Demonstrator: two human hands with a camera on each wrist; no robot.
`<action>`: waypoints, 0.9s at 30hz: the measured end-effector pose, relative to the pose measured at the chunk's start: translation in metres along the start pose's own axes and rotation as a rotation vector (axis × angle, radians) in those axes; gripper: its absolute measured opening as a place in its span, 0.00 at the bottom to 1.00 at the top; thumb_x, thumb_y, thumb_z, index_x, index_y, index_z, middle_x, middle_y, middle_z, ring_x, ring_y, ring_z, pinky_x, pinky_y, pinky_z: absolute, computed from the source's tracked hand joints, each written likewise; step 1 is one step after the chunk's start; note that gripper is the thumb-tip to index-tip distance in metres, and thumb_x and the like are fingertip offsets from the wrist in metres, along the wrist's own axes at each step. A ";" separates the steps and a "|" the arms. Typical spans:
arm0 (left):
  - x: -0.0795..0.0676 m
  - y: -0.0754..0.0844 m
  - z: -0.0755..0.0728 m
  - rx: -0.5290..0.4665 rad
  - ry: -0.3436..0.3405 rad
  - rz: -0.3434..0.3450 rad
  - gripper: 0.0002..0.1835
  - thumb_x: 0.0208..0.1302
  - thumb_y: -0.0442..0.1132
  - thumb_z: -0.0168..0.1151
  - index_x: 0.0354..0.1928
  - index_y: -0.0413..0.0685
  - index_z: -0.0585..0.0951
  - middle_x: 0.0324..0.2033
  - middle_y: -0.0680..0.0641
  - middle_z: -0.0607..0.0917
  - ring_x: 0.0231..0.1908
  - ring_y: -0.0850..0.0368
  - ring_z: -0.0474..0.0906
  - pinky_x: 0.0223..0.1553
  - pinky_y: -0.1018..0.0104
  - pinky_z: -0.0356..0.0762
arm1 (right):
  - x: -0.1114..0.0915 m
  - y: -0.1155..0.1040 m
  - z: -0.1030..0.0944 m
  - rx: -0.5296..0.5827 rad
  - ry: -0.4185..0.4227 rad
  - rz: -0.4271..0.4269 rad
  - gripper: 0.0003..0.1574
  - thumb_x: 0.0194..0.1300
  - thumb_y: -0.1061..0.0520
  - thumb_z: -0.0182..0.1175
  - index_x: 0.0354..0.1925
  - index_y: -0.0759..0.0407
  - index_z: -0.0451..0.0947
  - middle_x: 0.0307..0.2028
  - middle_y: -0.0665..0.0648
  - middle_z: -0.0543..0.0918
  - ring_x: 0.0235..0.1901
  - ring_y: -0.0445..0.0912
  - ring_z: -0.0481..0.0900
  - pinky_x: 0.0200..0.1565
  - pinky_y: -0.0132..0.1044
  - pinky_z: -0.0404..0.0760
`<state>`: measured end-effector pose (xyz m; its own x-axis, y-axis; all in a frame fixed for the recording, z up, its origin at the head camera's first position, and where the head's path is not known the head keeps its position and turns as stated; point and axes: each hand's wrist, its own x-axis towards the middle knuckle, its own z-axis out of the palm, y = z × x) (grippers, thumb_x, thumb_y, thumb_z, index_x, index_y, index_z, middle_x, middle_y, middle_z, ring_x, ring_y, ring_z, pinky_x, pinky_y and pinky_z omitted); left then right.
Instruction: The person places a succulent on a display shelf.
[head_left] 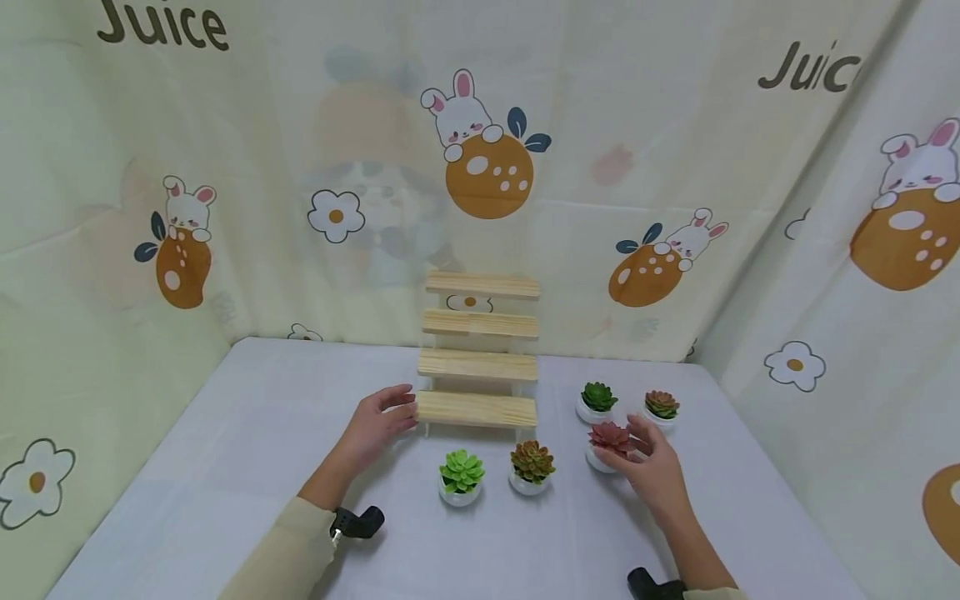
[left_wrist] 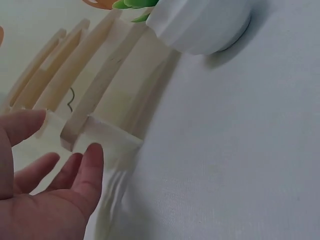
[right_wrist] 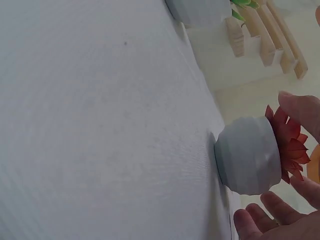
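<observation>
A wooden four-step display shelf (head_left: 477, 408) stands at the back of the table. My left hand (head_left: 378, 425) is beside the left end of its lowest step, thumb and fingers apart and nothing held, as the left wrist view shows. On the right, my right hand (head_left: 651, 467) reaches around a red succulent (head_left: 610, 438) in a white pot (right_wrist: 248, 156). Its thumb is by the leaves and its fingers are spread beside the pot, which sits on the table. Whether the thumb touches the leaves I cannot tell.
A bright green succulent (head_left: 461, 472) and a brown-green succulent (head_left: 532, 462) stand in white pots before the shelf. Behind the red one are a dark green succulent (head_left: 597, 397) and a reddish-brown succulent (head_left: 662, 405). A printed curtain (head_left: 570, 250) hangs behind the white table (head_left: 300, 392).
</observation>
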<state>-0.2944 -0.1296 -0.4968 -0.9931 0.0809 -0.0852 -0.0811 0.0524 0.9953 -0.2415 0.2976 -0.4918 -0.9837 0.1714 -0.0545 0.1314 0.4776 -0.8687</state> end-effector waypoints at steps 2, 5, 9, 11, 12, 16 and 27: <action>0.002 0.000 0.001 -0.005 0.001 -0.009 0.30 0.71 0.34 0.62 0.72 0.35 0.69 0.63 0.34 0.76 0.50 0.52 0.83 0.56 0.57 0.86 | 0.000 0.000 0.001 -0.002 -0.008 0.013 0.65 0.57 0.42 0.77 0.80 0.58 0.52 0.73 0.66 0.66 0.72 0.59 0.66 0.71 0.54 0.71; 0.005 -0.001 0.001 -0.003 -0.002 -0.020 0.29 0.69 0.32 0.63 0.71 0.36 0.70 0.61 0.33 0.77 0.48 0.52 0.83 0.52 0.59 0.87 | 0.001 0.001 0.003 -0.005 -0.020 0.039 0.65 0.57 0.43 0.77 0.80 0.56 0.52 0.73 0.65 0.67 0.71 0.58 0.67 0.68 0.50 0.74; 0.008 -0.003 0.001 -0.016 -0.021 -0.034 0.29 0.69 0.30 0.63 0.71 0.38 0.71 0.61 0.33 0.76 0.49 0.52 0.84 0.51 0.61 0.88 | 0.002 0.002 0.003 -0.008 -0.031 0.048 0.65 0.56 0.43 0.78 0.80 0.56 0.52 0.72 0.65 0.69 0.70 0.58 0.69 0.59 0.34 0.78; 0.010 -0.004 0.000 -0.025 -0.031 -0.039 0.29 0.68 0.29 0.63 0.71 0.39 0.72 0.62 0.34 0.76 0.49 0.52 0.83 0.52 0.61 0.87 | 0.003 0.004 0.004 -0.011 -0.036 0.039 0.65 0.56 0.44 0.78 0.80 0.57 0.53 0.71 0.67 0.70 0.69 0.58 0.70 0.52 0.25 0.77; 0.011 -0.005 0.000 -0.024 -0.036 -0.038 0.28 0.68 0.28 0.63 0.70 0.39 0.73 0.62 0.34 0.76 0.49 0.52 0.83 0.52 0.61 0.87 | 0.004 0.004 0.004 -0.014 -0.039 0.034 0.65 0.56 0.44 0.78 0.79 0.58 0.53 0.70 0.68 0.71 0.68 0.58 0.71 0.49 0.22 0.76; 0.014 -0.007 -0.001 -0.028 -0.055 -0.025 0.28 0.68 0.27 0.62 0.70 0.38 0.74 0.61 0.33 0.77 0.49 0.53 0.83 0.52 0.61 0.87 | 0.005 0.006 0.005 -0.035 -0.045 0.024 0.65 0.55 0.45 0.79 0.79 0.58 0.54 0.69 0.69 0.72 0.67 0.57 0.72 0.48 0.23 0.75; 0.019 -0.007 -0.008 -0.036 -0.113 -0.032 0.29 0.67 0.25 0.64 0.69 0.36 0.73 0.58 0.33 0.78 0.46 0.53 0.83 0.49 0.60 0.88 | 0.004 0.006 0.008 -0.062 -0.035 0.041 0.58 0.56 0.47 0.79 0.74 0.65 0.61 0.67 0.70 0.73 0.67 0.61 0.71 0.70 0.58 0.71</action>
<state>-0.3138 -0.1361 -0.5055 -0.9741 0.1916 -0.1197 -0.1178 0.0214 0.9928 -0.2452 0.2948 -0.5014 -0.9808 0.1627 -0.1078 0.1784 0.5235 -0.8331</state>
